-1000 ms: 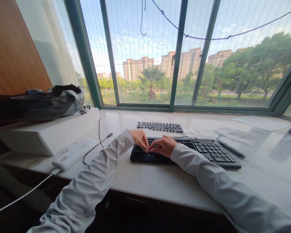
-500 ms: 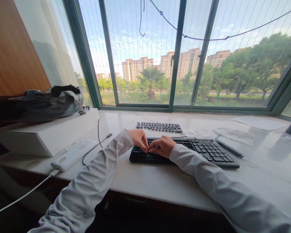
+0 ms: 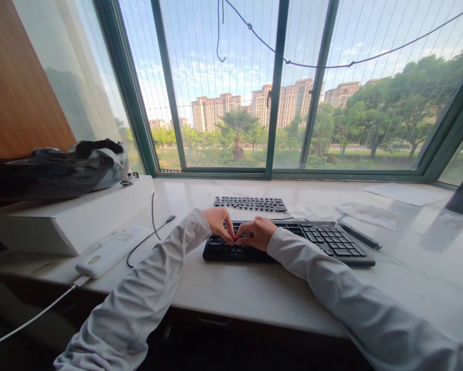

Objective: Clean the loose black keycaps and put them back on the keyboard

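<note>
A black keyboard lies on the white stone counter, its number pad keys in place at the right. Both hands meet over its lower left part, fingertips almost touching. My left hand comes from the left with thumb and fingers pinched down at the keys. From the right, my right hand is bent in a similar pinch at the same spot. Whatever sits between the fingertips is too small and hidden to make out. Behind the keyboard lie rows of loose black keycaps.
At the left stands a white box with a black headset on it. In front lies a white power bank with a white cable; a black cable curls beside it. Right of the keyboard are a dark thin tool and clear plastic.
The whole view has shifted slightly, so everything appears a little further left and lower. Both hands keep their pinched pose at the same place on the keyboard.
</note>
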